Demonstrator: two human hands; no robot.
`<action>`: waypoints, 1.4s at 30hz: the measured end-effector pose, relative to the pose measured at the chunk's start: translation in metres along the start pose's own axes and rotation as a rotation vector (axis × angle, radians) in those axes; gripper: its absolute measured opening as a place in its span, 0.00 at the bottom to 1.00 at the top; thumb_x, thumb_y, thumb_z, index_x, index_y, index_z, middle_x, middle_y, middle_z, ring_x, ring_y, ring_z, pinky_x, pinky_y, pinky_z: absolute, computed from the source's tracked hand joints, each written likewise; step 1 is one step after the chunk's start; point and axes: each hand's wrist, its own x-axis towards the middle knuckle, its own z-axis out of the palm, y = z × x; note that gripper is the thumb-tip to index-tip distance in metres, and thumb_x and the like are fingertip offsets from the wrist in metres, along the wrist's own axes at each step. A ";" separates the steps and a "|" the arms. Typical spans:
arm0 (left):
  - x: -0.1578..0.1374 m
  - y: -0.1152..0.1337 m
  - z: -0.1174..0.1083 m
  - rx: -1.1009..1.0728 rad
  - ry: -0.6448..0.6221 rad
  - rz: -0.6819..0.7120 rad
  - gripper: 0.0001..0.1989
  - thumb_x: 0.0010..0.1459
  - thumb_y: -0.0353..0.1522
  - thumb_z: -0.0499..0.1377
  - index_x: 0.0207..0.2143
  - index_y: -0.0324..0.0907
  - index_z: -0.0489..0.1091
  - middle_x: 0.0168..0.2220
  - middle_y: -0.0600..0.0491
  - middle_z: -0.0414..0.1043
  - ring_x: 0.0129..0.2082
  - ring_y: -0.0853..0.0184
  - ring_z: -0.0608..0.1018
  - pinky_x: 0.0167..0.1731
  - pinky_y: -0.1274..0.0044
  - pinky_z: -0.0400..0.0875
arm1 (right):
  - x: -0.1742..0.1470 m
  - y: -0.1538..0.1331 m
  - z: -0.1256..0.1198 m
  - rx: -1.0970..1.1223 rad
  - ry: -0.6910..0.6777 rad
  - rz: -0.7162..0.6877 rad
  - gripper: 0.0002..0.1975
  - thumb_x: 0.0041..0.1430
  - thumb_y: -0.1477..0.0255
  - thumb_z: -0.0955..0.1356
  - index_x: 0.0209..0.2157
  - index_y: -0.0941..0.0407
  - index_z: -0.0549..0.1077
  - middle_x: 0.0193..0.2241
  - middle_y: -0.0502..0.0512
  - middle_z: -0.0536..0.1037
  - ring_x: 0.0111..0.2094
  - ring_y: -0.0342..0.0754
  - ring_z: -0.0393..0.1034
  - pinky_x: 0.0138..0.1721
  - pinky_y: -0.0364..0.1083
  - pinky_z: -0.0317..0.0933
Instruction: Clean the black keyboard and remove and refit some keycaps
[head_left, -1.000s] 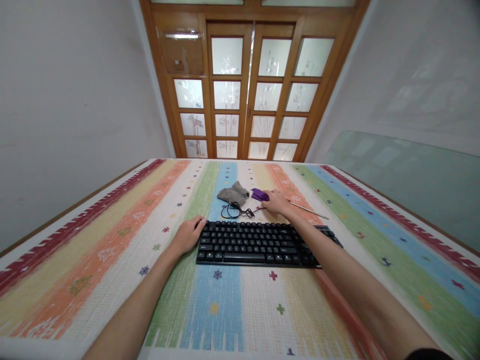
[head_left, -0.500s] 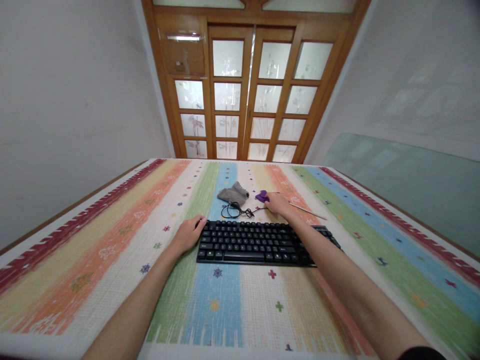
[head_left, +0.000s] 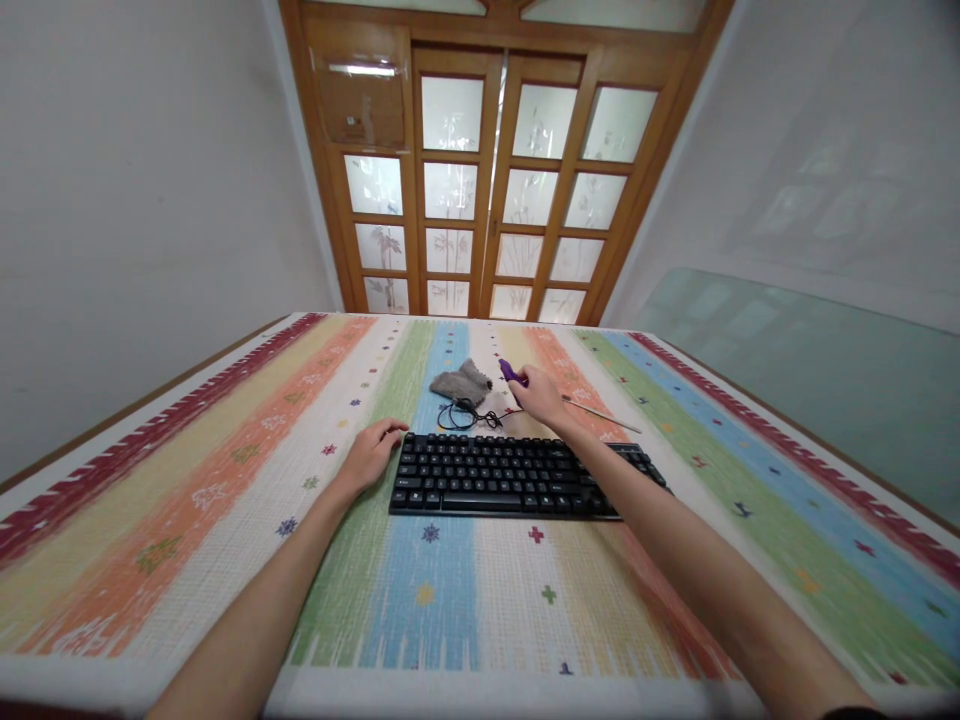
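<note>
My right hand (head_left: 536, 395) is closed around a small purple object (head_left: 511, 371) of a kind I cannot make out, and lifts it over the cloth-covered table beyond the keyboard. Under my right forearm lies a black computer keyboard (head_left: 495, 475), its right part partly hidden by the arm. My left hand (head_left: 371, 452) rests beside the keyboard's far left corner, fingers stretched toward it and holding nothing. Behind the keyboard sits a crumpled grey cloth (head_left: 459, 383), with a looped black cable (head_left: 457, 415) in front of it.
A thin pale stick (head_left: 604, 413) lies to the right of my right hand. A striped tablecloth (head_left: 247, 500) covers the table. Walls flank both sides, a pale green panel (head_left: 795, 370) is at the right, and wooden glazed doors (head_left: 491, 200) stand beyond the table.
My right hand has raised the purple object off the table and tilted it upright. My left hand's fingers have loosened at the keyboard's corner. The view has shifted slightly.
</note>
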 end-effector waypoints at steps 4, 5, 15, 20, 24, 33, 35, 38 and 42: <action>0.001 -0.002 0.001 -0.041 0.011 -0.006 0.17 0.53 0.39 0.51 0.36 0.40 0.75 0.33 0.50 0.76 0.34 0.62 0.76 0.38 0.71 0.71 | -0.009 -0.030 0.008 0.102 0.012 -0.113 0.06 0.57 0.71 0.64 0.33 0.58 0.72 0.30 0.53 0.76 0.32 0.46 0.67 0.34 0.42 0.54; 0.001 -0.002 0.002 -0.045 0.014 -0.003 0.17 0.53 0.39 0.51 0.36 0.40 0.75 0.34 0.50 0.77 0.34 0.62 0.76 0.38 0.71 0.71 | -0.011 -0.037 0.010 0.136 0.016 -0.144 0.06 0.56 0.72 0.64 0.32 0.57 0.71 0.29 0.52 0.75 0.31 0.46 0.66 0.34 0.42 0.54; 0.004 -0.006 0.001 -0.033 -0.048 -0.024 0.16 0.51 0.36 0.51 0.35 0.41 0.76 0.28 0.52 0.76 0.33 0.61 0.76 0.39 0.71 0.71 | -0.023 -0.084 0.024 0.359 -0.094 -0.368 0.01 0.53 0.77 0.68 0.28 0.58 0.72 0.27 0.51 0.75 0.31 0.45 0.66 0.34 0.42 0.54; 0.005 -0.003 -0.001 0.013 -0.034 0.026 0.16 0.51 0.36 0.50 0.34 0.41 0.76 0.31 0.52 0.77 0.35 0.61 0.76 0.40 0.71 0.71 | -0.035 -0.104 0.039 0.330 -0.196 -0.507 0.04 0.54 0.78 0.69 0.33 0.60 0.77 0.30 0.54 0.78 0.34 0.46 0.68 0.38 0.43 0.57; 0.005 -0.004 -0.002 0.057 -0.023 0.057 0.14 0.50 0.36 0.51 0.31 0.41 0.74 0.34 0.50 0.79 0.36 0.59 0.76 0.42 0.70 0.70 | -0.042 -0.114 0.047 0.224 -0.307 -0.631 0.10 0.58 0.76 0.68 0.40 0.59 0.79 0.34 0.57 0.78 0.38 0.48 0.68 0.44 0.46 0.58; 0.005 -0.002 -0.002 0.061 -0.044 0.074 0.15 0.51 0.36 0.51 0.33 0.41 0.75 0.35 0.50 0.79 0.36 0.59 0.77 0.40 0.70 0.71 | -0.046 -0.116 0.043 -0.043 -0.381 -0.768 0.14 0.62 0.75 0.65 0.45 0.57 0.80 0.36 0.59 0.73 0.41 0.51 0.65 0.43 0.46 0.58; 0.004 -0.001 -0.002 0.066 -0.047 0.077 0.16 0.51 0.36 0.51 0.33 0.41 0.75 0.35 0.50 0.79 0.36 0.59 0.77 0.40 0.71 0.71 | -0.046 -0.116 0.039 -0.079 -0.373 -0.779 0.13 0.62 0.74 0.65 0.44 0.58 0.80 0.36 0.60 0.73 0.41 0.51 0.64 0.42 0.46 0.58; 0.004 -0.002 -0.002 0.054 -0.051 0.079 0.16 0.51 0.35 0.50 0.35 0.41 0.76 0.36 0.51 0.80 0.35 0.60 0.77 0.41 0.71 0.71 | -0.047 -0.115 0.035 -0.126 -0.375 -0.768 0.12 0.62 0.75 0.65 0.41 0.59 0.80 0.36 0.60 0.74 0.41 0.51 0.64 0.41 0.46 0.58; 0.004 -0.003 -0.001 0.049 -0.039 0.070 0.16 0.52 0.34 0.51 0.36 0.42 0.76 0.39 0.51 0.80 0.35 0.61 0.77 0.44 0.71 0.70 | -0.047 -0.109 0.034 -0.114 -0.323 -0.683 0.12 0.64 0.74 0.63 0.39 0.60 0.80 0.35 0.59 0.74 0.40 0.50 0.65 0.40 0.45 0.57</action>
